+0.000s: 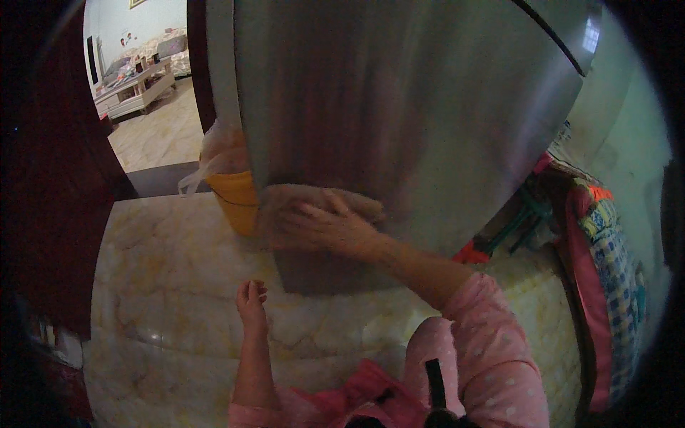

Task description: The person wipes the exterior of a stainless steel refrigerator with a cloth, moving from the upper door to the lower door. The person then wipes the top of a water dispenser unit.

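Note:
My right hand (334, 227) lies with spread, motion-blurred fingers on a light brown folded cloth (369, 206). It presses the cloth against the lower part of a grey metallic refrigerator door (342, 117). The fingertips point to the left, and part of the cloth is hidden beneath the hand. Lower and to the left, my left hand (252, 294) hangs over the floor with its fingers curled in. Nothing shows in it, and it stays apart from the refrigerator.
A yellow bucket (235, 208) with a translucent plastic bag (227, 147) stands against the refrigerator's left side. Farther left is a dark red wooden door (59, 187). Right of the refrigerator are a green plastic stool (527, 214) and a checked fabric bundle (623, 289). Marble-patterned tiles (166, 278) cover the floor.

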